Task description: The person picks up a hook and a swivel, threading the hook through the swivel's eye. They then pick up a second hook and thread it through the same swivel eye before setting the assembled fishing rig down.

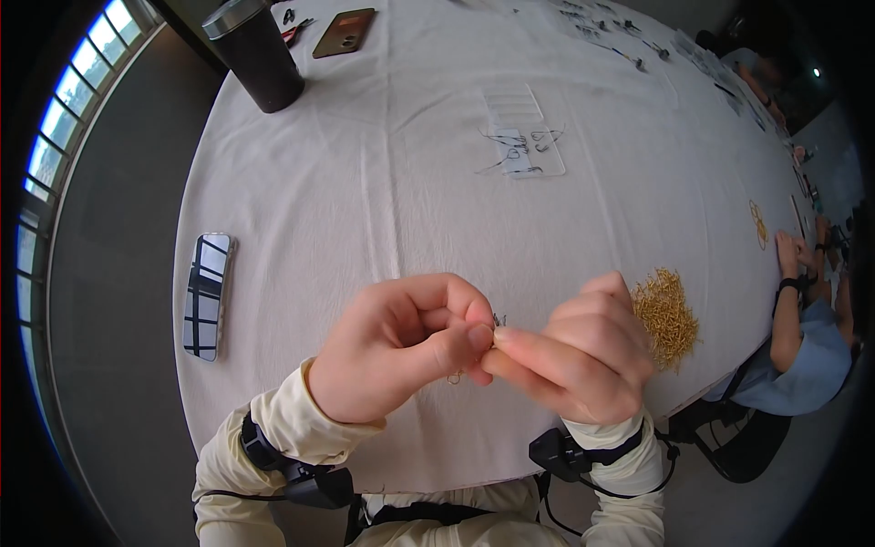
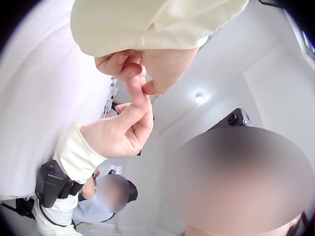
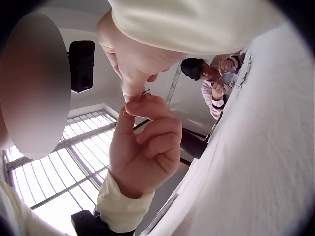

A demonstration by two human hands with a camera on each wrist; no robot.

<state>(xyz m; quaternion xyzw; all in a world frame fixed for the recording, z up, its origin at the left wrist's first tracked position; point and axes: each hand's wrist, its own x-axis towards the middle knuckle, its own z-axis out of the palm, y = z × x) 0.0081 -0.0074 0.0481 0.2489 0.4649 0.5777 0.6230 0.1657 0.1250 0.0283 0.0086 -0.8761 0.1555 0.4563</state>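
Note:
Both hands meet above the near part of the table. The left hand (image 1: 401, 342) pinches a tiny piece between thumb and index finger; a bit of gold shows at its fingertips in the right wrist view. Touching those fingertips, the right hand (image 1: 583, 351) pinches at the same spot with thumb and index finger. Small dark metal prongs (image 1: 499, 320) stick up between the fingertips; most of the piece is hidden. A gold ring-like piece (image 1: 454, 377) shows just below the left hand. To the right of the right hand lies a pile of small gold pieces (image 1: 667, 319).
A clear case (image 1: 553, 162) with dark hooked wires lies open mid-table. A phone (image 1: 208, 296) lies at the left edge, a dark tumbler (image 1: 255, 56) and another phone (image 1: 344, 33) at the back left. Gold loops (image 1: 758, 225) lie far right, near another person's hands.

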